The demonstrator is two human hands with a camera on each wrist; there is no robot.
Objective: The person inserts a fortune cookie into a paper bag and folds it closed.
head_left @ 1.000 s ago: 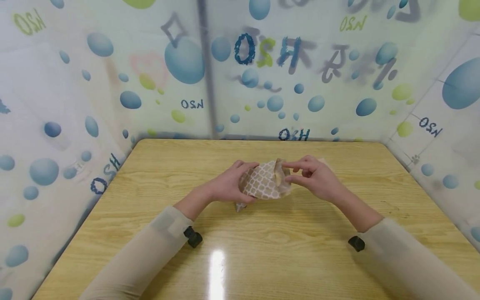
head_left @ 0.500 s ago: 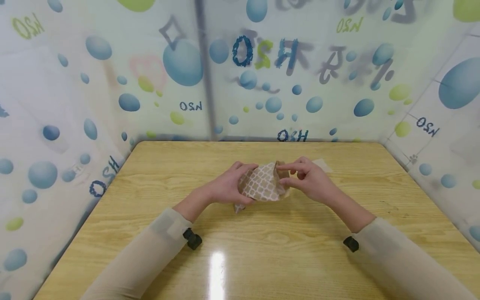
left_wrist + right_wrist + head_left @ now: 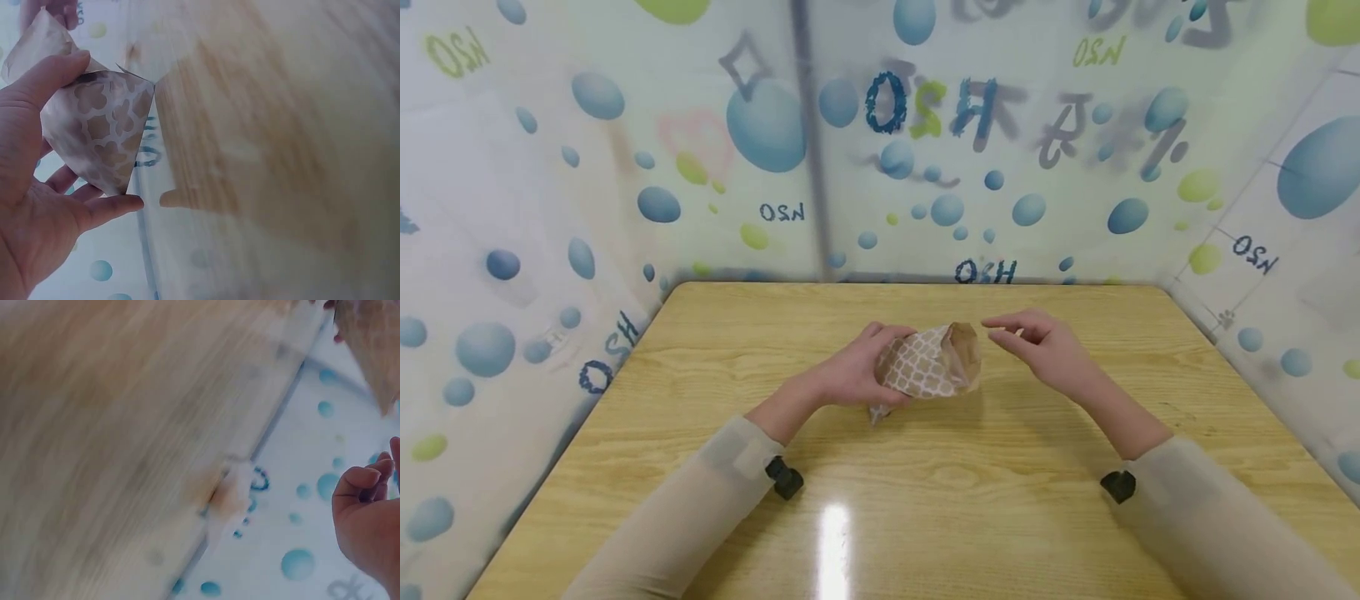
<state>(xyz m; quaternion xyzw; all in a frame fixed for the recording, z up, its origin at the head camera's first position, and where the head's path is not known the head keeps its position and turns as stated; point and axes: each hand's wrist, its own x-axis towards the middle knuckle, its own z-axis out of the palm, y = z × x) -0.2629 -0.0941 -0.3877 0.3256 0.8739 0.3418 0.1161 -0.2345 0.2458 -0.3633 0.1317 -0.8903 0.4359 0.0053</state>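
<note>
A brown paper bag (image 3: pixel 925 362) with a white lattice pattern lies on its side above the table, its mouth facing right. My left hand (image 3: pixel 859 367) grips it from the left, thumb on the near side. The left wrist view shows the thumb and fingers of that hand (image 3: pixel 44 187) around the bag (image 3: pixel 106 128). To the right of the mouth is my right hand (image 3: pixel 1045 346), apart from the bag, with fingers loosely bent and nothing visible between them. In the right wrist view, this hand (image 3: pixel 372 522) is below the bag (image 3: pixel 372 350).
A wooden table (image 3: pixel 880 483) spans the space under both hands. Near its far edge, a small pale piece (image 3: pixel 226 500) appears blurred in the right wrist view. A printed curtain (image 3: pixel 700 208) closes off the back and sides.
My right hand has first reached into the bag's mouth, then drawn back out to the right. The mouth shows more plainly now. My left hand keeps its grip on the bag.
</note>
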